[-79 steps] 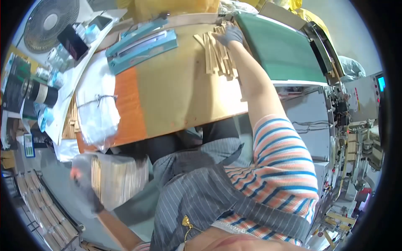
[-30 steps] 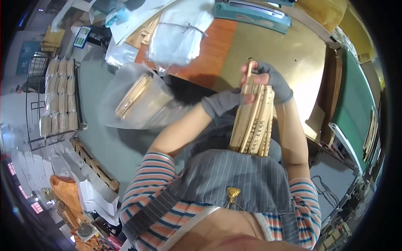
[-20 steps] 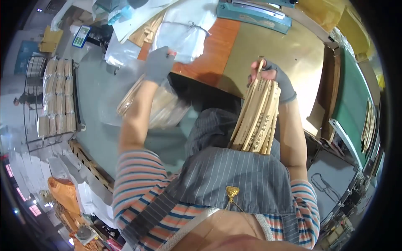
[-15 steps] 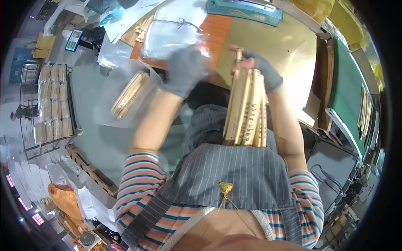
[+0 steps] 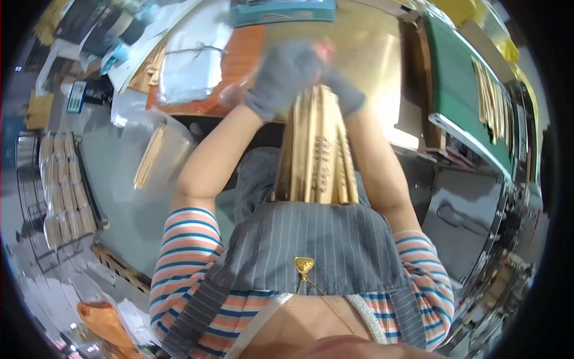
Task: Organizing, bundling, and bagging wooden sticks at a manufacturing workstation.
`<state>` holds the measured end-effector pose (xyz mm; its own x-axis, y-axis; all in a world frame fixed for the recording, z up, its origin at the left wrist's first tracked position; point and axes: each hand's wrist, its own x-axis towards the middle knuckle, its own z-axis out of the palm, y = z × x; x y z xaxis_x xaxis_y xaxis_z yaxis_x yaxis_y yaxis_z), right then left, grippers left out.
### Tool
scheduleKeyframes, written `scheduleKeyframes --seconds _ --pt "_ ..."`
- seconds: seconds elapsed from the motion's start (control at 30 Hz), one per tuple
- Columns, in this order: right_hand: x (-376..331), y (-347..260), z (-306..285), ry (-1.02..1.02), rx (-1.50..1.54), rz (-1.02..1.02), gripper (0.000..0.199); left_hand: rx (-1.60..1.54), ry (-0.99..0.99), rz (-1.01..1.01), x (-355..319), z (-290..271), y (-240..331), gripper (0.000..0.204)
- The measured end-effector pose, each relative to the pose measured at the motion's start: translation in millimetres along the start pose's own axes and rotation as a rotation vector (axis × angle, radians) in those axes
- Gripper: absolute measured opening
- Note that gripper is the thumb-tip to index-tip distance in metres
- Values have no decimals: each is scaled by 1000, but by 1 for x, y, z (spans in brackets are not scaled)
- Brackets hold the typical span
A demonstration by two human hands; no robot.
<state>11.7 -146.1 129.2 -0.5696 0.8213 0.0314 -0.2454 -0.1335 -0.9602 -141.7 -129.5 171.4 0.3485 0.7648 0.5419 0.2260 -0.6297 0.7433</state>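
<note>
A bundle of long, flat tan slats (image 5: 320, 143) with dark writing stands upright before my apron, its lower end close to the bib. At its upper end is my right hand (image 5: 345, 93), in a grey fingerless glove, with its fingers partly hidden. My left hand (image 5: 286, 78), gloved the same way, reaches over to the top of the bundle and meets the right. Motion smears its fingers, so what they hold does not show.
A clear plastic bag (image 5: 170, 152) with tan slats inside lies to the left. Clear plastic sleeves tied with cord (image 5: 191, 72) rest on the orange-brown board (image 5: 242, 54). Behind stands a teal box (image 5: 284, 12). A green board (image 5: 454, 78) carries more slats (image 5: 491, 99) at right.
My left hand has moved right, to the top of the bundle beside my right hand. The whole view has shifted, so the table and bag appear further left.
</note>
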Motion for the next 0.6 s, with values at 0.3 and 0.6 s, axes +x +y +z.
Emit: scheduleKeyframes --seconds 0.3,0.6 --pt "-128 81 41 276 569 178 59 119 -53 -193 -149 24 19 40" --pt "-51 -45 19 722 -1185 -372 18 -44 64 -218 -29 9 34 22"
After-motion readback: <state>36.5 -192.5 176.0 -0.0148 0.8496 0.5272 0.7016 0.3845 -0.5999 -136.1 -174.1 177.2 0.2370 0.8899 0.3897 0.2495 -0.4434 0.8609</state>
